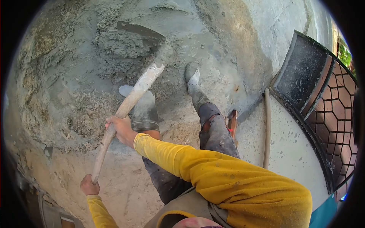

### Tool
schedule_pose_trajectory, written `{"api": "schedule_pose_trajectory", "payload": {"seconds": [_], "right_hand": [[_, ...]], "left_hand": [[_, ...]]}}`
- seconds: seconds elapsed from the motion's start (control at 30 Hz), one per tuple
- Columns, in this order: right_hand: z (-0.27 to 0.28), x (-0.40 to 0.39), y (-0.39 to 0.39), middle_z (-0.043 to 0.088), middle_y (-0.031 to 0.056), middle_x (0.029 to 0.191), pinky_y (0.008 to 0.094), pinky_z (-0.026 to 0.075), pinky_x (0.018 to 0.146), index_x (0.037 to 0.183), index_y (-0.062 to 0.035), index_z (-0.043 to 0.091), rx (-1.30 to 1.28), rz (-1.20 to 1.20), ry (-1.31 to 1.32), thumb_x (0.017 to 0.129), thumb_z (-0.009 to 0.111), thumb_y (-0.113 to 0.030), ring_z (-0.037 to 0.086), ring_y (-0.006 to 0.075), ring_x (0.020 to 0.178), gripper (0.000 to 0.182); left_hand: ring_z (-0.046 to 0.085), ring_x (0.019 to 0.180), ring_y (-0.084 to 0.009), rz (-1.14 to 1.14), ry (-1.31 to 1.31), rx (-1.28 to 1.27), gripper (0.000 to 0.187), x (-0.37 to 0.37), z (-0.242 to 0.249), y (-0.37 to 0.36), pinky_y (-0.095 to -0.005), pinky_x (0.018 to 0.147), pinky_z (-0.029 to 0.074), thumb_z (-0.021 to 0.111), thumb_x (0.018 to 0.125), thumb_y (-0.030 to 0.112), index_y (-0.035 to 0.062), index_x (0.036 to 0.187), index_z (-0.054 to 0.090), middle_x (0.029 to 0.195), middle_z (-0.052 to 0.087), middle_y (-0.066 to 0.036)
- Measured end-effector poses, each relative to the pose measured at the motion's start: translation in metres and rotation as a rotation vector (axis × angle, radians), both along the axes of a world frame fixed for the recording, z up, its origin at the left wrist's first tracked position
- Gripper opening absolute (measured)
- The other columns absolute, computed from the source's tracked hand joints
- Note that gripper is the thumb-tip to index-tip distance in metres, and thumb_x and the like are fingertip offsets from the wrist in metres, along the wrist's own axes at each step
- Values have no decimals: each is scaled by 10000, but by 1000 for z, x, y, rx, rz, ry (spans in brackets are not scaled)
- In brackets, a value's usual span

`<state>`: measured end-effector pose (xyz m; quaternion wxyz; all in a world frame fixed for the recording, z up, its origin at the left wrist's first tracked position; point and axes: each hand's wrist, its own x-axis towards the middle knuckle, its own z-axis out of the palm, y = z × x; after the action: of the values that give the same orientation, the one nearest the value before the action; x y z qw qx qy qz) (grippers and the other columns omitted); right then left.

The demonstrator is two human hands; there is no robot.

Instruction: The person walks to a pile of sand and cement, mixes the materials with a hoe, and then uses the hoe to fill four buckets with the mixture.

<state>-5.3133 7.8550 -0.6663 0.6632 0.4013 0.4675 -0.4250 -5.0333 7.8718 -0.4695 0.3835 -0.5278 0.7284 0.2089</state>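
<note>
My left hand [89, 185] is closed around the lower end of the wooden handle of a hoe [131, 99]. Farther up the same handle, my right hand [121, 127] grips it, with its arm reaching across my body. The handle slants up and away to a wide, dark metal blade [142, 31] that lies against a heap of wet grey mortar [119, 49]. Part of the blade's edge is sunk in or hidden by the mix. Both hands are well apart from the mortar.
My rubber boots [195, 81] stand in and beside the mix. To the right are a pale wall, another wooden pole [267, 129] leaning upright, and a black metal gate or grille [332, 102]. Rough, mortar-smeared ground [49, 114] spreads to the left.
</note>
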Motion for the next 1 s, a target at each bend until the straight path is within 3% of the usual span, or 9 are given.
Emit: {"api": "schedule_pose_trajectory", "payload": {"seconds": [0.13,0.3,0.33,0.47,0.6,0.7,0.77,1.0], "right_hand": [[3,-68,14,581,101,767,395,516,705,864,-24,537,32,-211,-98,808,631,-65,598,219,726,117],[-72,-191,57,505,74,738,421,491,801,817,-64,490,150,-516,92,805,595,-86,536,223,708,108],[-91,-216,72,524,69,723,431,506,731,842,-63,515,161,-572,168,789,600,-75,559,227,699,101],[-164,-305,122,513,62,726,412,489,723,829,-82,473,314,-713,400,832,526,-148,529,215,660,84],[-184,-347,105,510,43,683,390,518,639,844,-92,468,483,-742,345,839,489,-133,535,214,653,46],[-183,-331,61,502,72,785,409,483,730,904,-79,448,406,-890,318,850,471,-134,499,231,734,81],[-166,-309,14,532,53,780,380,531,612,897,-83,451,473,-802,271,850,478,-118,549,221,674,65],[-148,-149,-96,483,103,800,425,504,627,953,-37,436,211,-542,176,822,499,-74,520,234,666,150]], "left_hand": [[580,703,-332,-217,156,-18,229,-64,-4,-58,-431,631,451,667,603,27,98,789,555,734,572,-98],[601,727,-274,-412,393,111,246,-216,-93,-127,-417,637,453,669,590,26,111,792,558,747,592,-60],[608,739,-266,-480,412,136,262,-253,-111,-136,-408,650,457,686,593,44,119,812,564,762,600,-54],[633,792,-228,-758,495,161,114,-393,-168,-149,-369,687,463,628,716,73,109,821,605,803,639,-47],[641,802,-258,-941,504,95,139,-467,-181,-173,-381,704,475,645,688,44,105,803,598,789,642,-78],[642,788,-282,-1003,416,93,144,-466,-162,-216,-399,679,484,662,665,35,85,782,595,777,643,-95],[638,786,-299,-968,408,82,156,-438,-140,-241,-411,671,485,661,651,23,77,780,593,777,642,-106],[599,776,-372,-639,236,74,192,-260,-57,-282,-462,663,462,631,613,1,70,783,575,760,613,-164]]}}
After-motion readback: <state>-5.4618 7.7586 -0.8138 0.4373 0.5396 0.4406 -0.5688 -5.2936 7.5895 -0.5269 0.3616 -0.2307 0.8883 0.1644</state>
